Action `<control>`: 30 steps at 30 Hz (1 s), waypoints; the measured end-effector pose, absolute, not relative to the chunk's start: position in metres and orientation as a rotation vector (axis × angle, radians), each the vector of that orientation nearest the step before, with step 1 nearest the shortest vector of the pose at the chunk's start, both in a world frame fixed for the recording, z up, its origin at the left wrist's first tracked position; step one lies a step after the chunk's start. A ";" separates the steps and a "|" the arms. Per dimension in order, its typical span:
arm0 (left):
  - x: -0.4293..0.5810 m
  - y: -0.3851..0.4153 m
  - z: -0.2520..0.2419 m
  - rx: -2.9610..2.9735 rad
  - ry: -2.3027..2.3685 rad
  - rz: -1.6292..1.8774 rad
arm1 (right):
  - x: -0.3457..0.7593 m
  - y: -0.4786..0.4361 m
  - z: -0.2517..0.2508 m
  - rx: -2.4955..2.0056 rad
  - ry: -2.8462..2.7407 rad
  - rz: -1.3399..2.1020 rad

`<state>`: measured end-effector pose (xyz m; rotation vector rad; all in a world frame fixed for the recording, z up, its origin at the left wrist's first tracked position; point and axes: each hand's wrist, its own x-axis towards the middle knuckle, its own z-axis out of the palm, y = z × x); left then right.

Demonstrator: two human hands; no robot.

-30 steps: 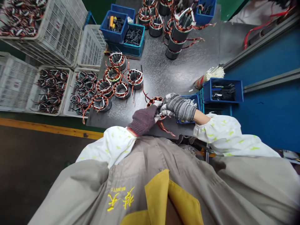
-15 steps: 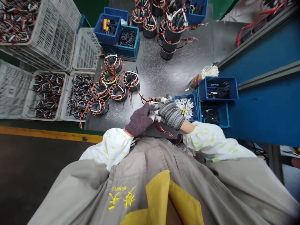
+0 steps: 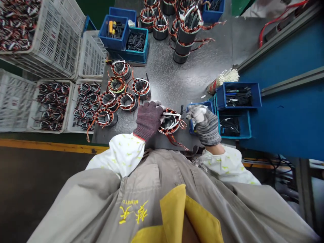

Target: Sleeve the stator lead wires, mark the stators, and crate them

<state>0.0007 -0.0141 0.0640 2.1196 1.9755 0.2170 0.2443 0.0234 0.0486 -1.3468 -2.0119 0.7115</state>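
Observation:
A wound motor stator (image 3: 170, 122) lies on the metal table, with copper windings, white bands and orange leads trailing toward the near edge. My left hand (image 3: 148, 119), in a dark purple knit glove, grips the stator's left rim. My right hand (image 3: 206, 125), in a grey striped glove, has moved off the stator to the right. It hangs at the rim of a blue bin (image 3: 199, 107) with a small white piece (image 3: 198, 114) pinched in its fingers. The bin's contents are mostly hidden behind that hand.
Several wound stators (image 3: 128, 102) stand left of my hands on the table (image 3: 162, 72), with stacked stators (image 3: 183, 40) beyond. White plastic crates (image 3: 50, 106) of stators sit at the left. Blue bins of parts, a bundle of white ties (image 3: 229, 77) and a blue panel lie right.
My right hand has moved off the stator to the blue bin and picked up a white piece. The stator now shows fully, still under my left hand.

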 end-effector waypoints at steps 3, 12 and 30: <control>0.000 -0.010 0.065 2.140 1.883 0.104 | 0.221 0.043 0.077 -1.333 -2.372 0.500; -0.005 -0.010 0.052 1.987 1.955 0.385 | 0.160 0.062 0.082 -1.313 -3.072 0.416; -0.019 -0.020 0.003 1.634 2.009 0.739 | 0.155 0.083 0.048 -0.776 -3.067 0.644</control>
